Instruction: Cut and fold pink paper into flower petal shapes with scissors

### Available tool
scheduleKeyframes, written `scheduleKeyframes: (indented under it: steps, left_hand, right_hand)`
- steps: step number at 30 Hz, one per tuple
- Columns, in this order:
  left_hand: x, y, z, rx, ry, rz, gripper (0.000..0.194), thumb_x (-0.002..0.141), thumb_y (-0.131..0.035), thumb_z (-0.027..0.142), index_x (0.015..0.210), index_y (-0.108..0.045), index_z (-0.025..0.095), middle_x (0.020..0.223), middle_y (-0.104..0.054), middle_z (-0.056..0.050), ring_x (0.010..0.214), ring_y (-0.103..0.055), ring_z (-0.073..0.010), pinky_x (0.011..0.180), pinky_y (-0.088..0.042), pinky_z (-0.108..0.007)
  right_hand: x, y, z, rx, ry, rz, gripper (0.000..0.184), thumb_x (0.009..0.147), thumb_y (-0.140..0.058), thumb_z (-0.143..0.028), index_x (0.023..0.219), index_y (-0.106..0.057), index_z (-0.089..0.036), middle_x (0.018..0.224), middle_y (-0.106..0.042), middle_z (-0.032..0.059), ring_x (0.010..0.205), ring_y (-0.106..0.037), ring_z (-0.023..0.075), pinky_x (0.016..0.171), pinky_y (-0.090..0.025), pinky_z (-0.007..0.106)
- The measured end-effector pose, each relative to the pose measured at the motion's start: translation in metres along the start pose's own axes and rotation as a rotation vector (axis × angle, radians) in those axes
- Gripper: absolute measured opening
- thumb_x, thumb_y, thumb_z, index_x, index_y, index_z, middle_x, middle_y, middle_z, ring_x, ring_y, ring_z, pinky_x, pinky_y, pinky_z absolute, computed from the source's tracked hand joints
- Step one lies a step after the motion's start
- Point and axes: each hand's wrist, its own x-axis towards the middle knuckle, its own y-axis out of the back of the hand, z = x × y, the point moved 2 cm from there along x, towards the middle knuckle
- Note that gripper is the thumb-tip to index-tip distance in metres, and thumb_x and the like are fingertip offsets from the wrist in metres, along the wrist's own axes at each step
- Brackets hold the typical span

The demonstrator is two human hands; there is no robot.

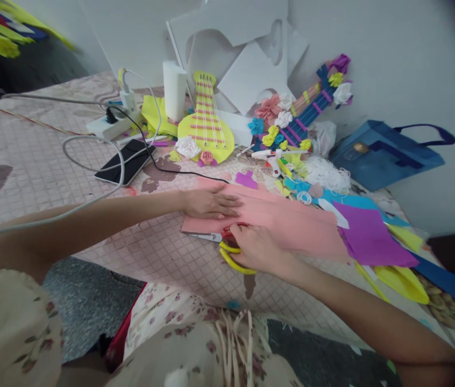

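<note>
Head view: we're pressing our left hand (213,204) flat and open on the pink paper (292,223); our right hand (260,248), just nearer us, is gripping scissors (211,236) at its near edge. Looks like we're cutting, so the next move probably calls for holding the sheet steady. Beyond our hands, a yellow toy guitar (205,131) is sitting on the patterned tablecloth (195,269), with white boards (247,72) leaning against a pale wall (356,43).

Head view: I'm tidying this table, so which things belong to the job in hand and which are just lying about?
In hand:
pink paper, under the left hand
scissors, in the right hand

Untouched, apparently just lying about:
phone
large purple sheet
glue gun
blue bag
</note>
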Motion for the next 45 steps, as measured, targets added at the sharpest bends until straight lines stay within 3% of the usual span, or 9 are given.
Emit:
scheduleKeyframes:
  steps: [9, 17, 21, 25, 28, 33, 39, 43, 45]
  left_hand:
    - [-0.001, -0.001, -0.001, -0.001, 0.005, -0.004, 0.047, 0.093, -0.033, 0.033, 0.14, -0.031, 0.033, 0.15, -0.023, 0.001, 0.139, -0.018, -0.0186, 0.111, 0.006, -0.042]
    - [-0.002, 0.005, 0.004, 0.034, -0.016, -0.002, 0.05, 0.093, -0.035, 0.032, 0.142, -0.026, 0.03, 0.148, -0.028, -0.002, 0.137, -0.022, -0.0166, 0.112, -0.002, -0.041]
    - [0.001, 0.008, 0.003, 0.087, -0.017, 0.013, 0.051, 0.094, -0.033, 0.029, 0.143, -0.023, 0.025, 0.146, -0.034, -0.006, 0.136, -0.027, -0.017, 0.112, -0.002, -0.042]
    - [0.017, 0.009, 0.013, 0.132, 0.039, 0.097, 0.04, 0.093, -0.035, 0.028, 0.131, -0.046, 0.02, 0.134, -0.05, -0.01, 0.128, -0.04, -0.0205, 0.11, -0.013, -0.044]
    - [0.039, 0.006, 0.028, 0.13, 0.192, 0.163, 0.031, 0.09, -0.04, 0.026, 0.115, -0.057, 0.018, 0.119, -0.06, -0.011, 0.112, -0.052, -0.0227, 0.097, -0.034, -0.038]
    - [0.077, -0.004, 0.033, -0.025, 0.55, 0.182, 0.037, 0.075, -0.058, 0.031, 0.108, -0.057, 0.013, 0.106, -0.063, -0.013, 0.091, -0.058, -0.0253, 0.074, -0.043, -0.033]
    - [0.095, -0.009, 0.023, -0.104, 0.567, 0.166, 0.013, 0.07, -0.055, 0.028, 0.074, -0.058, 0.016, 0.07, -0.062, -0.002, 0.062, -0.053, -0.0153, 0.053, -0.036, -0.025]
    - [0.09, -0.005, 0.033, -0.114, 0.558, 0.181, 0.009, 0.07, -0.051, 0.024, 0.069, -0.055, 0.016, 0.07, -0.06, -0.002, 0.062, -0.051, -0.0148, 0.053, -0.034, -0.024]
    - [0.086, -0.001, 0.043, -0.126, 0.545, 0.178, 0.009, 0.07, -0.052, 0.024, 0.073, -0.056, 0.016, 0.071, -0.06, -0.001, 0.063, -0.052, -0.0145, 0.052, -0.034, -0.024]
  right_hand:
    - [0.002, 0.0, -0.005, 0.008, 0.056, -0.027, 0.035, 0.08, -0.055, -0.045, 0.098, -0.053, -0.015, 0.082, -0.068, 0.0111, 0.076, -0.065, 0.0255, 0.059, -0.041, 0.028]
    - [-0.033, -0.013, -0.002, 0.103, 0.047, 0.091, 0.025, 0.078, -0.056, -0.039, 0.087, -0.054, -0.016, 0.08, -0.066, 0.0078, 0.075, -0.064, 0.0219, 0.06, -0.04, 0.027]
    - [-0.058, -0.022, 0.013, 0.136, -0.04, 0.126, 0.026, 0.076, -0.058, -0.038, 0.088, -0.055, -0.015, 0.08, -0.067, 0.007, 0.076, -0.064, 0.0221, 0.062, -0.04, 0.028]
    - [-0.078, -0.03, 0.029, 0.154, -0.132, 0.129, 0.028, 0.077, -0.056, -0.041, 0.09, -0.056, -0.016, 0.081, -0.068, 0.0074, 0.076, -0.064, 0.0228, 0.063, -0.041, 0.028]
    - [-0.09, -0.034, 0.038, 0.169, -0.174, 0.165, 0.028, 0.077, -0.057, -0.038, 0.094, -0.056, -0.017, 0.085, -0.068, 0.0075, 0.081, -0.064, 0.0235, 0.065, -0.042, 0.029]
    - [-0.107, -0.041, 0.049, 0.168, -0.244, 0.175, 0.025, 0.075, -0.059, -0.034, 0.093, -0.057, -0.017, 0.085, -0.069, 0.0074, 0.08, -0.065, 0.0243, 0.065, -0.043, 0.03]
    - [-0.117, -0.037, 0.075, 0.204, -0.357, 0.3, 0.031, 0.074, -0.059, -0.041, 0.096, -0.057, -0.018, 0.089, -0.07, 0.0069, 0.079, -0.066, 0.023, 0.065, -0.044, 0.029]
    - [-0.104, -0.017, 0.115, 0.199, -0.573, 0.381, 0.027, 0.08, -0.051, -0.04, 0.098, -0.057, -0.02, 0.083, -0.07, 0.0057, 0.073, -0.065, 0.0233, 0.058, -0.042, 0.028]
    - [-0.086, -0.007, 0.135, 0.235, -0.572, 0.431, 0.02, 0.083, -0.046, -0.032, 0.096, -0.056, -0.02, 0.094, -0.069, 0.0068, 0.081, -0.065, 0.0219, 0.063, -0.042, 0.028]
